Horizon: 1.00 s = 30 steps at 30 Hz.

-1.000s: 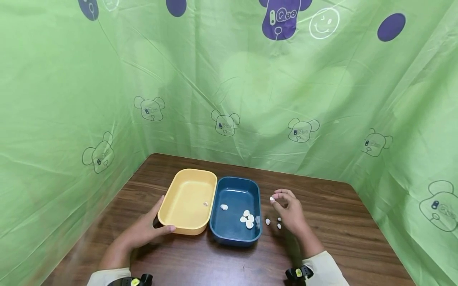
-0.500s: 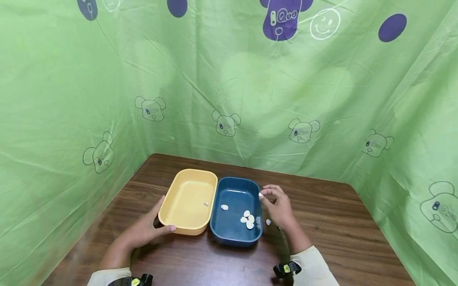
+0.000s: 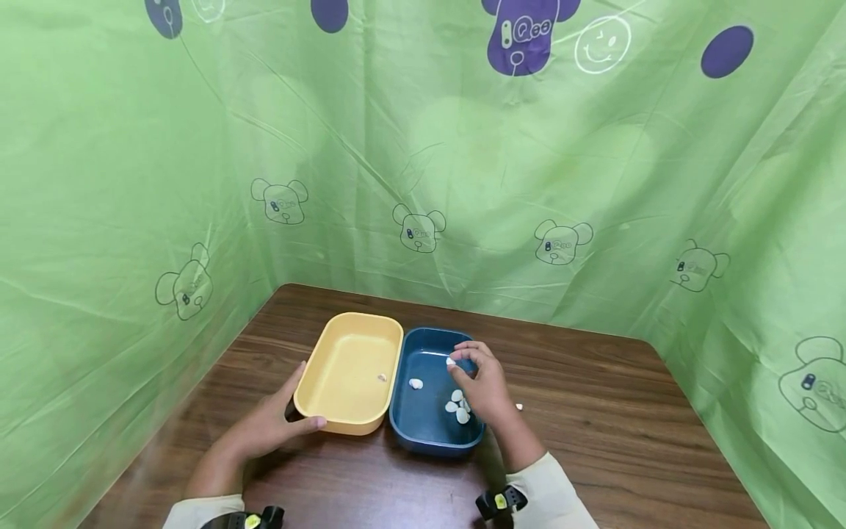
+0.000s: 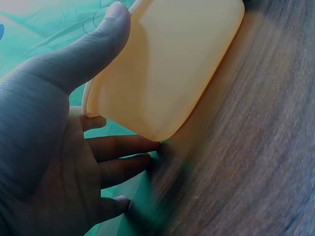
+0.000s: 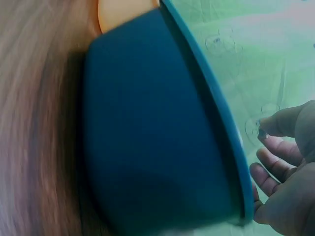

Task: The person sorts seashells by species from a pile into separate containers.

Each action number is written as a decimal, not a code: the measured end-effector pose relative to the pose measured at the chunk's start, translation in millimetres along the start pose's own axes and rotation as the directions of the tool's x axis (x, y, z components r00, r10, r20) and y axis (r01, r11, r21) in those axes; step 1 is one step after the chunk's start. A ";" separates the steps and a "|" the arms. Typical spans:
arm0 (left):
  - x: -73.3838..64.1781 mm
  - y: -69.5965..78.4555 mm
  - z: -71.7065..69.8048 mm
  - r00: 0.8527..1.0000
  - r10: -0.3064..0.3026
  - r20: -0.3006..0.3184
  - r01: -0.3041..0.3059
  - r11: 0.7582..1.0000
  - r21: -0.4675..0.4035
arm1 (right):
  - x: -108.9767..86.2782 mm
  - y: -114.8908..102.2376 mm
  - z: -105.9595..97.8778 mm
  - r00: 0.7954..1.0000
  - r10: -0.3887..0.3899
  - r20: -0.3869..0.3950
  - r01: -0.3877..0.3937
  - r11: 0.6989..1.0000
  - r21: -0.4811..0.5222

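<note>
My left hand (image 3: 267, 420) holds the near left corner of a yellow plastic tub (image 3: 340, 426), thumb along the near rim and fingers at the left side. A small pale shell (image 3: 382, 378) lies inside that tub. Over the dark blue tub (image 3: 429, 446) is my right hand (image 3: 487, 386), pinching a small white shell (image 3: 451, 361) between thumb and forefinger. In the right wrist view the pinched shell (image 5: 262, 133) shows dark at the fingertips. Inside the blue tub lie several flat white shells (image 3: 463, 416) in a cluster and a rounder white one (image 3: 416, 383).
Both tubs stand side by side on a brown wooden table (image 3: 595, 411). A small white piece (image 3: 519, 406) lies on the table right of my right wrist. A green patterned curtain (image 3: 489, 169) surrounds the table at the back and sides.
My right hand has moved left with the pinched shell, from above the table to over the blue tub. My left hand has stayed on the yellow tub.
</note>
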<state>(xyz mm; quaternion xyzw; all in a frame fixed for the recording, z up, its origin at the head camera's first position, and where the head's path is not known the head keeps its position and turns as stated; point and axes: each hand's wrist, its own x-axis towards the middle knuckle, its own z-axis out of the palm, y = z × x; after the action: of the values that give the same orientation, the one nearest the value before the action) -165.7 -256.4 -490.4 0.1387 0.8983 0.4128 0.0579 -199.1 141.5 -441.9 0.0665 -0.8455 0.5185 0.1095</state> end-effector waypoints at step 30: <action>-1.2 -0.2 0.0 0.999 0.035 -0.034 -0.034 0.999 0.026 | -4.6 -42.7 77.4 0.987 -0.070 0.143 0.069 0.998 0.012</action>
<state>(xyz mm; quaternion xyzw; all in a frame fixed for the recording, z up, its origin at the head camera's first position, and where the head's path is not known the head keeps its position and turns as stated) -164.5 -256.9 -490.6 0.1477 0.9017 0.4048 0.0337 -194.0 53.1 -440.1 0.1331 -0.8466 0.5110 0.0664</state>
